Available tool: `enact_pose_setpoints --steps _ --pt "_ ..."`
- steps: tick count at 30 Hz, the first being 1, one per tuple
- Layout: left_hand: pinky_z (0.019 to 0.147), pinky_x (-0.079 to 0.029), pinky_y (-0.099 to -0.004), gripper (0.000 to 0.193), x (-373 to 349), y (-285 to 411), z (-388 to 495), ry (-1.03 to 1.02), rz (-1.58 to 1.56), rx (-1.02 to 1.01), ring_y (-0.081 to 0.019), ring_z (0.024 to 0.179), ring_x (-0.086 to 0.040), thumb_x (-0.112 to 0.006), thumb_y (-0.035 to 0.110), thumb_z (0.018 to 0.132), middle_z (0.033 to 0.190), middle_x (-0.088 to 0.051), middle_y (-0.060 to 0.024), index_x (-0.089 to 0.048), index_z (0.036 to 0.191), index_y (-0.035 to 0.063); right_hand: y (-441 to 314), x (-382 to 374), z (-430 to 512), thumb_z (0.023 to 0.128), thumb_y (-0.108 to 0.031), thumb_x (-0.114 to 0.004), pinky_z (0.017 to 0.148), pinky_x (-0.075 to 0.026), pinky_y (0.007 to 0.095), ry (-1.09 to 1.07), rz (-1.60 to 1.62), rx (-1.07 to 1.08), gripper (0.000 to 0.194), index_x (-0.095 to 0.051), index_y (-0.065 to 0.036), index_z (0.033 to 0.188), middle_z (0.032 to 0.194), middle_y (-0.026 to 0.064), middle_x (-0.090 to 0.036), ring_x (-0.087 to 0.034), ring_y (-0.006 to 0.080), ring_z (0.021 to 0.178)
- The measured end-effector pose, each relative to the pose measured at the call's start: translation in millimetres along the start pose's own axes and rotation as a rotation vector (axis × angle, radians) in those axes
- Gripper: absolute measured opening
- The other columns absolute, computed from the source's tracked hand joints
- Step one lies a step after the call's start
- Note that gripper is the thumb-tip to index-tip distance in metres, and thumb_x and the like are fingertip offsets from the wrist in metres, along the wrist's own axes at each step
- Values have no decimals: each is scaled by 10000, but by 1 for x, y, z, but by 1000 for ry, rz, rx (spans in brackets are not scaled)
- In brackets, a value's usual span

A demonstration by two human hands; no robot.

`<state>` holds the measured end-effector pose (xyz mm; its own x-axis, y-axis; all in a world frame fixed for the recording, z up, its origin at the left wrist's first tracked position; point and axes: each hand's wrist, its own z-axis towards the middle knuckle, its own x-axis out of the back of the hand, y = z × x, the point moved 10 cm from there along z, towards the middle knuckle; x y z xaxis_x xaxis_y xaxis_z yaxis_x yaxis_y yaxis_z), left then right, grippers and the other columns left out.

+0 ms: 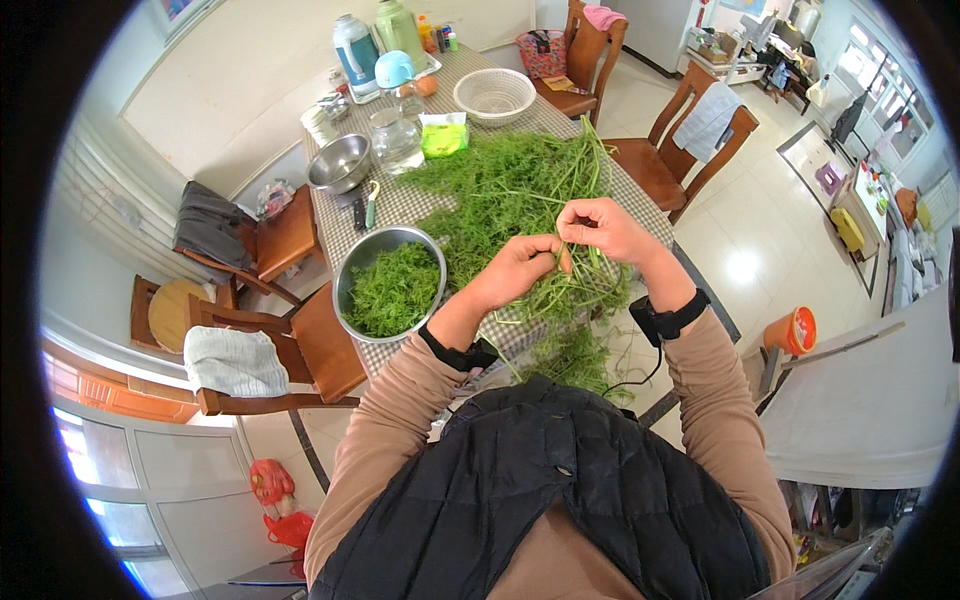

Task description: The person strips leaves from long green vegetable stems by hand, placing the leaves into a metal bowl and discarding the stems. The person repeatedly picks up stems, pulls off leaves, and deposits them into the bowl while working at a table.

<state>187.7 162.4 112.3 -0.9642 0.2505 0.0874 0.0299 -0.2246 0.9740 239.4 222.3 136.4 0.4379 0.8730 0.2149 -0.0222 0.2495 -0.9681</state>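
Observation:
My left hand (523, 264) and my right hand (606, 229) meet over the near right part of the table. Between the fingertips of both, thin green herb stems (564, 251) are pinched; my fingers partly hide them. Under and beyond my hands spreads a large pile of feathery green herbs, like dill or fennel (495, 187), its bare stems trailing to the right. Left of my left hand stands a stainless steel bowl (363, 256) holding a heap of feathery green sprigs (394, 292). More herb greens (574, 354) hang or lie below the table's near edge, close to my body.
On the checked tablecloth (420, 206) are a peeler (372, 202), a dark-handled tool (359, 215), a smaller metal bowl (341, 165), a glass jar (396, 139), a tissue pack (444, 135), a white colander (495, 96) and thermos flasks (356, 56). Wooden chairs (326, 341) flank the table.

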Motion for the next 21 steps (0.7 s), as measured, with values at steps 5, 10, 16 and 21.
enact_pose_setpoints --steps 5,10,16,21 --pt "441 -242 -203 218 5 -18 -10 113 -148 276 -24 519 -319 -447 119 890 634 -420 72 -649 966 84 -2 9 -1 903 -114 -608 631 -393 232 89 -62 59 115 -594 -20 838 738 -31 -554 -460 51 684" --pt "477 -253 -200 233 -7 -14 -25 100 -237 428 -35 531 -303 -428 232 951 673 -414 74 -616 941 94 2 18 -8 886 -107 -620 572 -375 248 166 -160 40 114 -589 -12 831 702 -26 -526 -429 62 630" --pt "477 -276 -203 167 -25 -45 -44 -39 -118 561 -29 577 -331 -451 254 940 719 -412 76 -523 883 115 2 10 -46 827 -95 -657 564 -404 273 226 -379 58 102 -601 -13 803 700 32 -561 -488 117 599" --pt "539 -363 -219 151 -48 -60 -53 -113 -14 458 -51 637 -406 -441 173 933 768 -498 48 -547 888 75 2 -7 -81 807 -87 -646 581 -429 309 225 -488 69 75 -609 -22 795 711 88 -570 -546 204 635"
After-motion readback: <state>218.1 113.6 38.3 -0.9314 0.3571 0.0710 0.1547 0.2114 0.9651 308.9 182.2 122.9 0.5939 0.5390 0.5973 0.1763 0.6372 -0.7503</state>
